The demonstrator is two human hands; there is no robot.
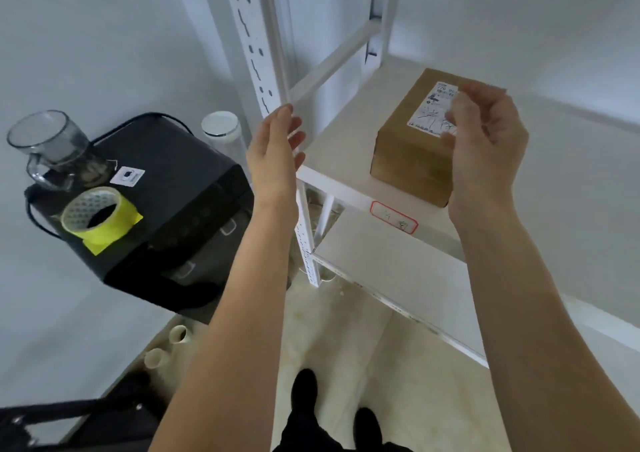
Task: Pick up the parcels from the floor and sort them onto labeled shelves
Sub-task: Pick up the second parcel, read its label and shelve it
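A brown cardboard parcel [408, 140] with a white shipping label on top sits on a white shelf [339, 146], near its front edge. A red-bordered label tag [393, 216] is stuck on that shelf's front lip. My right hand [485, 150] hovers over the parcel's right side with fingers loosely curled, holding nothing; whether it touches the box is unclear. My left hand [275, 153] is held up with straight fingers beside the shelf's left front corner, empty.
A white metal rack upright [249, 39] stands at the shelf's left. A lower shelf [391, 264] lies beneath. To the left, a black box [173, 202] carries a yellow tape roll [98, 216] and a glass mug [52, 146]. My feet stand on pale floor.
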